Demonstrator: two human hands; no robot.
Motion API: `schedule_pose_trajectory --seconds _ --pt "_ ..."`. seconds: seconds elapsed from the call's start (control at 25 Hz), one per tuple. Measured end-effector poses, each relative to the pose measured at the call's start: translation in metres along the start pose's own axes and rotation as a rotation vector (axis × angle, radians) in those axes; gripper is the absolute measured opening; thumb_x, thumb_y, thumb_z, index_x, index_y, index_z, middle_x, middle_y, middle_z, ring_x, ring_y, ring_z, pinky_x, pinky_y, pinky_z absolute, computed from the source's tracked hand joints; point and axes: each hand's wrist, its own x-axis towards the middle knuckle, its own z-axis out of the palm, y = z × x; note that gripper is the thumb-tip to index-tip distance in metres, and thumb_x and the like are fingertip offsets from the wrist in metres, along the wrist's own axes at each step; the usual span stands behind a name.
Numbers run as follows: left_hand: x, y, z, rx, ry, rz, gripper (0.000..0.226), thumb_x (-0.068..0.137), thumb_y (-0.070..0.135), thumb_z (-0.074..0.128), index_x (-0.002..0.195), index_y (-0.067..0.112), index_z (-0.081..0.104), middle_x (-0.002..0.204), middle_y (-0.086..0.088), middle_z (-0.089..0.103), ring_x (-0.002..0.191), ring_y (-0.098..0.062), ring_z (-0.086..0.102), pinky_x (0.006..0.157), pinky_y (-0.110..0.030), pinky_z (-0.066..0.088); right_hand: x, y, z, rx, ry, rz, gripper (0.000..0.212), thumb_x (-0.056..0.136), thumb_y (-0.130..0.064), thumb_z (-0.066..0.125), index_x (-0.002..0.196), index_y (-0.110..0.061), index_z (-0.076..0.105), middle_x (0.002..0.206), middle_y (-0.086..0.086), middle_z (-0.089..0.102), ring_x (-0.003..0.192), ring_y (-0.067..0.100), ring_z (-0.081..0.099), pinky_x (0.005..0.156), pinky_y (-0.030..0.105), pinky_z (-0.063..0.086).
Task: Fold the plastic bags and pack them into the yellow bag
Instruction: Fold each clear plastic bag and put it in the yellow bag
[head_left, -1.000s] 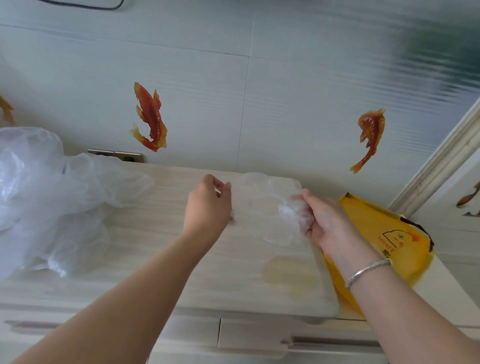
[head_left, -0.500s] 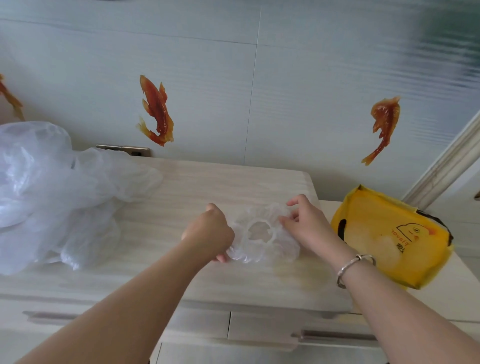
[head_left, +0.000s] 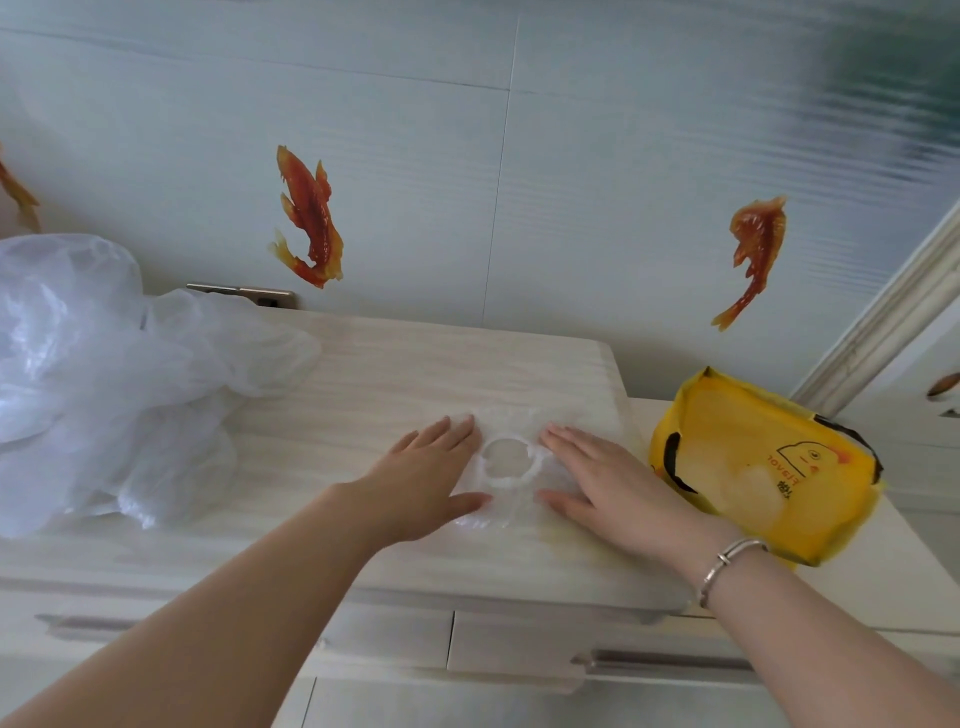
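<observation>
Clear plastic bag (head_left: 506, 512) lay flat on pale wooden cabinet top (head_left: 395, 374), left hand (head_left: 423, 480) and right hand (head_left: 605, 480) pressed it with straight fingers, yellow bag (head_left: 763, 462) just right, crumpled bags (head_left: 104, 374) far left

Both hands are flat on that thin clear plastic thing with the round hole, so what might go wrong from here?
1. The small clear plastic bag with the round elastic opening looks puckered; when the left hand and right hand lift, it may spring back up unfolded.
2. It lies near the pale wooden top's right edge and could slide off.
3. The loose heap of white plastic bags might spill over.
</observation>
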Motion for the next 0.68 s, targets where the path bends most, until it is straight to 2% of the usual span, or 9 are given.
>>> schedule_pose_trajectory --seconds 0.08,0.2,0.28,0.36,0.44,0.48,0.56,0.68 --pt "0.000 -0.005 0.003 0.003 -0.029 -0.005 0.081 0.095 0.058 0.034 0.153 0.022 -0.011 0.159 0.009 -0.017 0.147 -0.013 -0.012 0.120 -0.037 0.000 0.000 0.004 0.004 -0.048 -0.098 0.026 0.074 0.095 -0.061 0.025 0.154 -0.027 -0.005 0.160 -0.014 -0.012 0.146 0.006 -0.012 0.121 0.033 -0.001" --pt "-0.001 -0.007 0.004 -0.005 -0.044 0.000 0.085 0.093 0.063 0.034 0.152 0.025 -0.014 0.158 0.011 -0.021 0.146 -0.012 -0.016 0.120 -0.038 -0.003 0.001 0.006 0.007 -0.036 -0.128 0.031 0.085 0.084 -0.075 0.015 0.153 -0.031 -0.009 0.157 -0.018 -0.017 0.144 0.005 -0.020 0.120 0.038 -0.005" --pt "0.000 -0.007 0.002 -0.055 0.021 -0.001 0.084 0.092 0.063 0.037 0.154 0.023 -0.004 0.160 0.010 -0.009 0.148 -0.011 -0.008 0.120 -0.035 -0.001 0.000 0.006 0.003 0.019 -0.060 0.011 0.087 0.082 -0.075 0.016 0.154 -0.030 0.000 0.159 -0.016 -0.009 0.146 0.004 -0.014 0.121 0.035 -0.003" --pt "0.001 -0.004 -0.007 -0.142 0.202 0.012 0.075 0.091 0.061 0.040 0.152 0.023 0.019 0.158 0.010 0.016 0.145 -0.013 0.012 0.118 -0.032 0.010 -0.001 0.005 -0.006 0.107 0.075 -0.036 0.075 0.090 -0.066 0.033 0.152 -0.029 0.017 0.159 -0.014 0.008 0.146 0.004 -0.001 0.120 0.029 0.003" --pt "-0.002 0.000 -0.017 -0.215 0.360 0.036 0.056 0.092 0.054 0.047 0.139 0.026 0.040 0.142 0.012 0.039 0.132 -0.013 0.030 0.111 -0.030 0.027 -0.004 0.004 -0.015 0.143 0.180 -0.085 0.061 0.091 -0.050 0.052 0.144 -0.028 0.034 0.153 -0.012 0.026 0.142 0.005 0.014 0.116 0.022 0.010" --pt "-0.004 0.002 -0.021 -0.246 0.380 0.047 0.049 0.091 0.052 0.051 0.133 0.027 0.046 0.133 0.013 0.043 0.124 -0.011 0.035 0.106 -0.030 0.033 -0.006 0.003 -0.017 0.129 0.188 -0.107 0.059 0.087 -0.042 0.058 0.140 -0.027 0.038 0.148 -0.011 0.031 0.139 0.006 0.020 0.114 0.019 0.012" --pt "-0.010 0.006 -0.023 -0.265 0.308 0.069 0.051 0.085 0.058 0.056 0.126 0.028 0.049 0.124 0.015 0.046 0.114 -0.007 0.039 0.101 -0.028 0.038 -0.011 0.002 -0.016 0.061 0.145 -0.153 0.062 0.080 -0.035 0.062 0.137 -0.027 0.040 0.142 -0.012 0.035 0.135 0.006 0.024 0.112 0.017 0.014" --pt "-0.016 0.009 -0.017 -0.186 0.168 0.082 0.072 0.074 0.070 0.060 0.132 0.030 0.045 0.128 0.017 0.043 0.114 -0.006 0.040 0.100 -0.024 0.036 -0.014 -0.002 -0.008 -0.041 0.071 -0.189 0.067 0.079 -0.033 0.059 0.142 -0.026 0.035 0.145 -0.013 0.031 0.137 0.007 0.021 0.115 0.019 0.010"
